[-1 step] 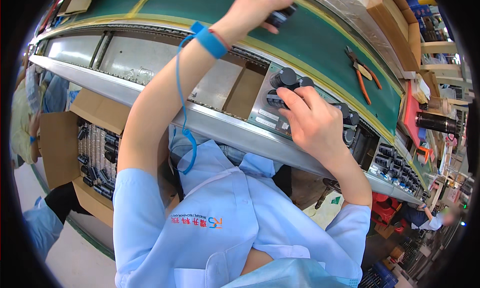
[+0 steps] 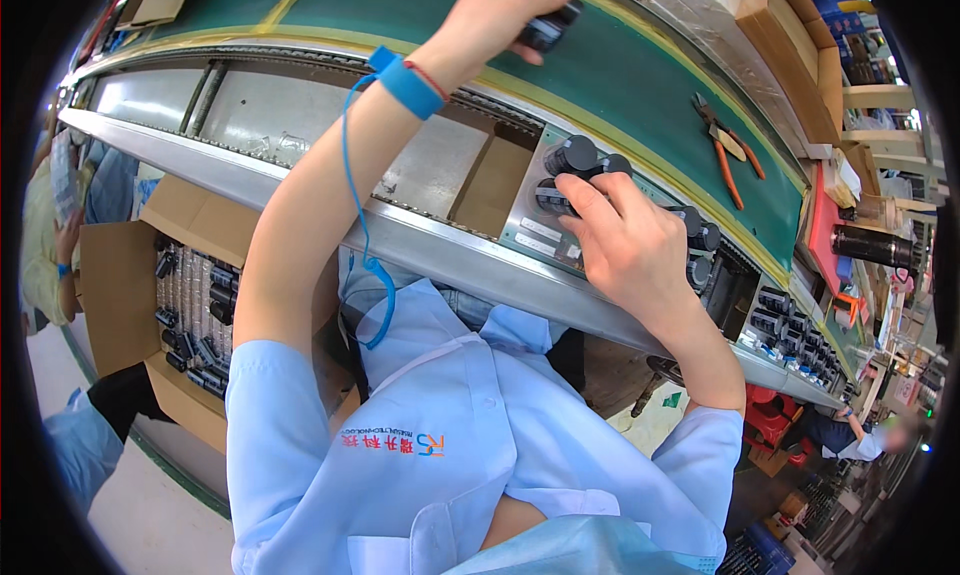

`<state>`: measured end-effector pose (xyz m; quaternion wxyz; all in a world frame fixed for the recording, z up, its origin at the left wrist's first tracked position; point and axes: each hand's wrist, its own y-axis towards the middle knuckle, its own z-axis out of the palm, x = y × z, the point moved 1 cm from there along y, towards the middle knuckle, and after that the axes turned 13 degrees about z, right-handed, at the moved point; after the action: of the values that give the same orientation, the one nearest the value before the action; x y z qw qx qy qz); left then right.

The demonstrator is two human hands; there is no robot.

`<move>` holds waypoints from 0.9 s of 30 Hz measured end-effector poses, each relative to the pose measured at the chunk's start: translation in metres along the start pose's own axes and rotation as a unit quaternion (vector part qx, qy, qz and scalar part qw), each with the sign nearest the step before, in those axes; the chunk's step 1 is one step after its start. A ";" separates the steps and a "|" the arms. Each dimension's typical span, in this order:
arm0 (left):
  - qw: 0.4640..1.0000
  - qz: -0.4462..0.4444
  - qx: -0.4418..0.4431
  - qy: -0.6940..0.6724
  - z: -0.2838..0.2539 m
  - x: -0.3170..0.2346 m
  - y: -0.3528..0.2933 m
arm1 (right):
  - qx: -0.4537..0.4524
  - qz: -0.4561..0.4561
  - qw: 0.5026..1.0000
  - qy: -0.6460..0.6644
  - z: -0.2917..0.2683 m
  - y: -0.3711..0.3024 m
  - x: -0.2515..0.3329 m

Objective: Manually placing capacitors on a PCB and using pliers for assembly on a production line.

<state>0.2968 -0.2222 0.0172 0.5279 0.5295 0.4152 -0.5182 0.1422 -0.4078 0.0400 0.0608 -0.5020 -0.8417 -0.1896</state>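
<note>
My left hand reaches over the green work surface, closed around a black cylindrical capacitor; whether it holds more than one is hidden. A blue wrist strap with a coiled cord is on that wrist. My right hand is at the circuit board, its thumb and index finger closed on a black capacitor that sits tilted there. Behind those fingers stands another black capacitor. More capacitors stand on the board's right part; my right hand covers its middle.
The board lies across the metal conveyor rails. Orange-handled cutters lie on the green surface. A cardboard box with several capacitors stands at the left. Another populated board is farther right. Other people are at both sides.
My left hand has moved slightly left and nearer with the capacitor in it. The board has shifted slightly right. My right hand stays almost where it was.
</note>
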 end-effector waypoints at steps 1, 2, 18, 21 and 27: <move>0.999 0.026 -0.013 0.040 -0.011 0.000 -0.002 | 0.006 0.003 1.000 -0.021 0.001 0.001 0.002; 0.994 0.044 -0.032 0.092 -0.020 -0.002 -0.005 | 0.012 0.004 0.999 -0.041 0.002 0.003 0.003; 0.741 0.357 0.107 0.559 0.013 0.006 0.000 | 0.094 0.029 0.995 -0.034 0.006 0.013 0.019; 0.735 0.322 0.099 0.589 0.010 0.002 -0.001 | 0.097 0.049 0.993 -0.051 0.010 0.013 0.020; 0.753 0.268 0.073 0.597 0.009 -0.009 -0.008 | 0.054 0.055 0.997 0.002 0.012 0.008 0.013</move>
<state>0.2867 -0.2293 0.0259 0.2497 0.8577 0.4479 0.0374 0.1438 -0.3893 0.0347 0.0997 -0.5434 -0.8215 -0.1411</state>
